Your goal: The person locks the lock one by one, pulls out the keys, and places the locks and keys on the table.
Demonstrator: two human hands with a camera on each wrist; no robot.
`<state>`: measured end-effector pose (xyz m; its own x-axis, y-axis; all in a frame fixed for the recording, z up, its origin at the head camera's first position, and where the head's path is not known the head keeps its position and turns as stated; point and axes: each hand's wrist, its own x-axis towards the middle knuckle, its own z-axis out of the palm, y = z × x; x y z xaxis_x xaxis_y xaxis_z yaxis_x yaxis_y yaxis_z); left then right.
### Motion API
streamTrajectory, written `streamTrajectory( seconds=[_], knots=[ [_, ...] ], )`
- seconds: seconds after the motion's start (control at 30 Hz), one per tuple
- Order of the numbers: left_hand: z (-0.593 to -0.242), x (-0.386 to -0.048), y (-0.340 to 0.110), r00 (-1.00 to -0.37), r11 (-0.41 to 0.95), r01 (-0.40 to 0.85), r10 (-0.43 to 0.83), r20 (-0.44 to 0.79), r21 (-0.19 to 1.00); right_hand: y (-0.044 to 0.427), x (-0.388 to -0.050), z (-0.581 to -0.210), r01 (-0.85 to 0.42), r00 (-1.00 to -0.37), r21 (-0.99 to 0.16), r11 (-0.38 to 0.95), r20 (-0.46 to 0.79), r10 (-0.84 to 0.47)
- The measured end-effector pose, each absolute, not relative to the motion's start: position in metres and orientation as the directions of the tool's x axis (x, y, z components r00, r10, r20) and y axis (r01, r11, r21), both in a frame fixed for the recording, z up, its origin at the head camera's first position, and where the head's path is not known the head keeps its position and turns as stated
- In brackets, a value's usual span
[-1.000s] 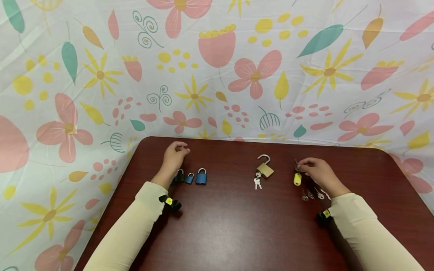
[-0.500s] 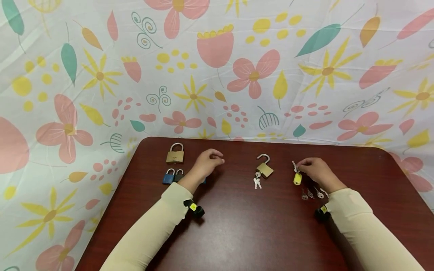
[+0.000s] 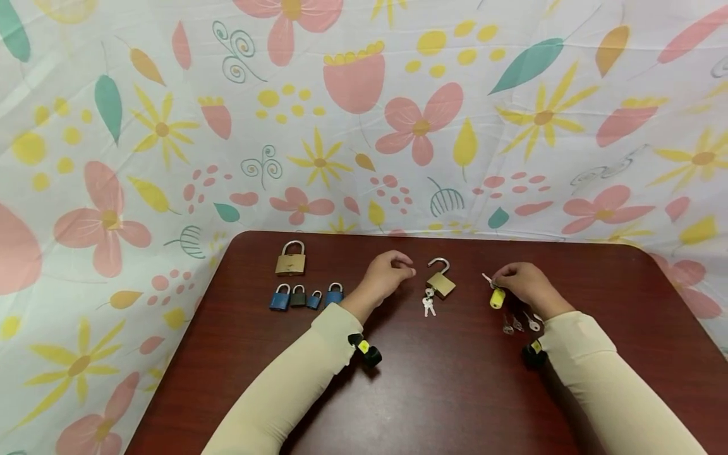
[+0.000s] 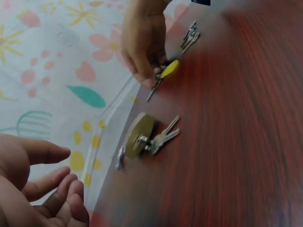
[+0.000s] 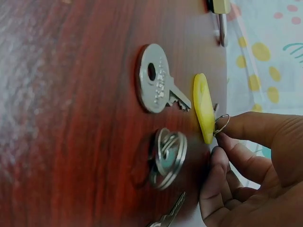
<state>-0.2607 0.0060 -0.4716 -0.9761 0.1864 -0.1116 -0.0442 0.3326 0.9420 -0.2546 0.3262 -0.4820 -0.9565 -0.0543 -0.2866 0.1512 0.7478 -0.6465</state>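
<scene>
My right hand (image 3: pixel 526 284) pinches a metal key ring (image 5: pixel 222 124) that carries a key and a yellow key tag (image 5: pixel 203 108). Over the middle of the table, my left hand (image 3: pixel 387 277) has its fingers loosely bent around nothing. Just right of it lies a brass padlock (image 3: pixel 441 284) with its shackle swung out and a bunch of keys (image 4: pixel 165 137) at its underside. Below the right hand, several loose keys (image 3: pixel 533 325) rest on the wood. One large silver key (image 5: pixel 155 80) shows close up in the right wrist view, beside a ring of keys (image 5: pixel 168 156).
At the table's left stand a big brass padlock (image 3: pixel 291 264), a blue padlock (image 3: pixel 280 299), a black padlock (image 3: pixel 298 296), a small blue padlock (image 3: pixel 314 300) and another blue one partly behind my left wrist. A flower-printed cloth (image 3: pixel 364 145) hangs behind the dark red table (image 3: pixel 432 392).
My left hand has moved right, from above the left padlocks to beside the unlatched brass padlock. The key in my right hand has tilted further left.
</scene>
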Motion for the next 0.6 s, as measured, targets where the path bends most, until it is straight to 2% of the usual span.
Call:
streamTrajectory(
  seconds=[0.3,0.6],
  knots=[
    [-0.479,-0.266,0.041,-0.967,0.6,0.003,0.207,-0.151,0.8,0.32,-0.252,-0.476,0.155,-0.958,-0.616,0.772,-0.284,-0.034],
    [-0.488,-0.262,0.06,-0.962,0.691,0.049,0.228,-0.153,0.721,0.293,-0.236,-0.457,0.064,-0.983,-0.656,0.752,-0.171,-0.065]
  ],
)
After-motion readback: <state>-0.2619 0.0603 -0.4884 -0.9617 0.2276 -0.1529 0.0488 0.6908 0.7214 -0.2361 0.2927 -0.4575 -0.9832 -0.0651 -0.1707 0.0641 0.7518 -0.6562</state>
